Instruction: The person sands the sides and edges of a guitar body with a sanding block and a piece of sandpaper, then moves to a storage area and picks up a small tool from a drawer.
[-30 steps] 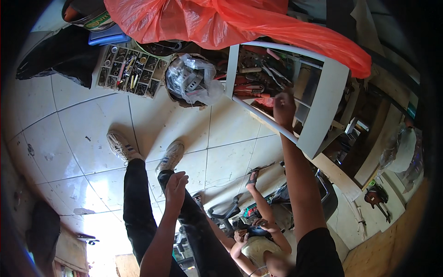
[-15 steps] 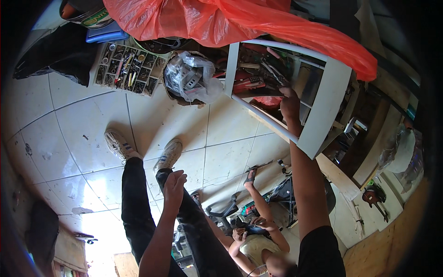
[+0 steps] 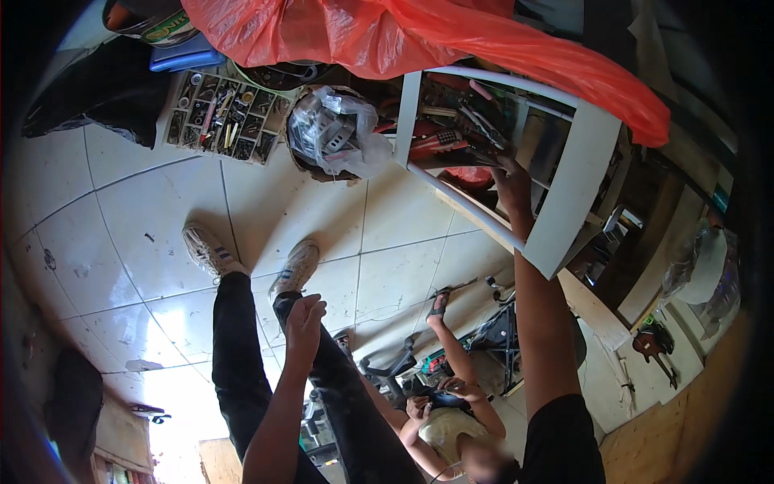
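Observation:
My right hand [image 3: 511,179] reaches into a white open shelf unit [image 3: 569,192] and sits among hand tools [image 3: 451,137] lying on the shelf, red-handled ones included. Its fingers are partly hidden inside, so whether it grips anything is unclear. My left hand [image 3: 303,317] rests on my left thigh in black trousers [image 3: 242,355], fingers loose and holding nothing. My white sneakers [image 3: 294,269] stand on the white tiled floor [image 3: 137,234].
A compartment tray of small parts [image 3: 222,117] and a clear bag of metal pieces in a round basket [image 3: 330,133] lie on the floor by the shelf. An orange tarp [image 3: 419,32] hangs above. Another person [image 3: 451,419] sits low beside my legs, handling something dark.
My right hand has moved from the shelf's front edge deeper in among the tools. My left hand stays on my thigh.

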Action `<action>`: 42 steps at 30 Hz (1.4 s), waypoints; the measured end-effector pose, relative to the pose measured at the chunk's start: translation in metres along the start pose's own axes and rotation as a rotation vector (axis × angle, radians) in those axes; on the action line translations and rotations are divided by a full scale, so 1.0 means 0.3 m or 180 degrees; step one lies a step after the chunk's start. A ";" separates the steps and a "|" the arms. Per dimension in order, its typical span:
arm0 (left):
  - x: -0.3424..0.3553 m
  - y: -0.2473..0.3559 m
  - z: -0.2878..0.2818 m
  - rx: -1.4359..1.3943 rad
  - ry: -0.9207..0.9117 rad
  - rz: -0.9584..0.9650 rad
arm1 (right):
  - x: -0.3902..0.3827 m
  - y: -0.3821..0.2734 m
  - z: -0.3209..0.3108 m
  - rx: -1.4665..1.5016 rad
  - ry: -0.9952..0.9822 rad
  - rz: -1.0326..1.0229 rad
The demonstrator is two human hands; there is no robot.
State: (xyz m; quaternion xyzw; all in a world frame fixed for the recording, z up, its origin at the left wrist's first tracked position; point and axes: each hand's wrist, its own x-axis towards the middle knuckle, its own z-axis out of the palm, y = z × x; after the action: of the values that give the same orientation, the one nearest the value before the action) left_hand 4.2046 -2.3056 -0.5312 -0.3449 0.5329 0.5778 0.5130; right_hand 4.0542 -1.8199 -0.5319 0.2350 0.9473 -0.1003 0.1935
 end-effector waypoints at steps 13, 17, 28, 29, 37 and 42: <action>-0.002 0.028 0.007 -0.0001 0.0109 0.0138 | -0.142 -0.265 -0.097 -0.0742 0.0455 -0.1557; -0.012 -0.014 -0.039 0.0179 0.0252 0.0366 | -0.232 -0.308 -0.040 -0.0776 0.0176 -0.0902; -0.332 0.254 0.260 -0.1668 -0.0303 -0.0058 | -1.159 -0.727 -0.142 0.1850 -0.1448 0.0298; -0.351 0.296 0.289 -0.2071 0.0108 -0.0060 | -1.162 -0.790 -0.189 0.2057 -0.1398 0.0566; -0.696 0.547 0.238 -0.2423 0.0282 0.0235 | -1.262 -0.999 -0.505 0.2735 -0.1443 0.0867; -0.962 0.656 0.299 -0.1739 0.0412 0.0564 | -1.394 -1.027 -0.726 0.2435 -0.0882 -0.0045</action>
State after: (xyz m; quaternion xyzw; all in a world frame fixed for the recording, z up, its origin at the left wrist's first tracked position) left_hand 4.0969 -2.2650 -0.1893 -0.4584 0.4173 0.7192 0.3136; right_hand 4.1762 -2.1964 -0.1314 0.2678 0.8081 -0.4775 0.2172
